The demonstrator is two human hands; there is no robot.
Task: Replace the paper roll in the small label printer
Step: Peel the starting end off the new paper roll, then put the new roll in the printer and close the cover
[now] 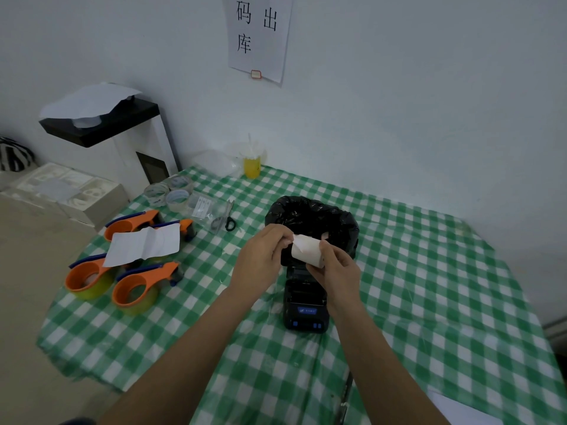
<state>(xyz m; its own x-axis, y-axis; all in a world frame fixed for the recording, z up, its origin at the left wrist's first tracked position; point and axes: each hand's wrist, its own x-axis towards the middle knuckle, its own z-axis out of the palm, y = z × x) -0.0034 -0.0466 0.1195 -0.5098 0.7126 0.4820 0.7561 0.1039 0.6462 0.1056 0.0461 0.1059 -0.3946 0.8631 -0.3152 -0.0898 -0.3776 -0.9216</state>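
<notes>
A small black label printer (305, 305) with blue buttons lies on the green checked tablecloth, its lid open toward the far side. Just above its open bay I hold a white paper roll (307, 250). My right hand (336, 269) grips the roll's near end. My left hand (264, 256) pinches the roll's loose leading edge at the upper left. The printer's paper bay is partly hidden behind the roll and my hands.
A bin lined with a black bag (313, 216) stands right behind the printer. Several orange tape dispensers (135, 289) and a white sheet (144, 245) lie to the left. Scissors (228, 217), clear tape rolls (171, 191) and a yellow drink cup (252, 164) sit further back.
</notes>
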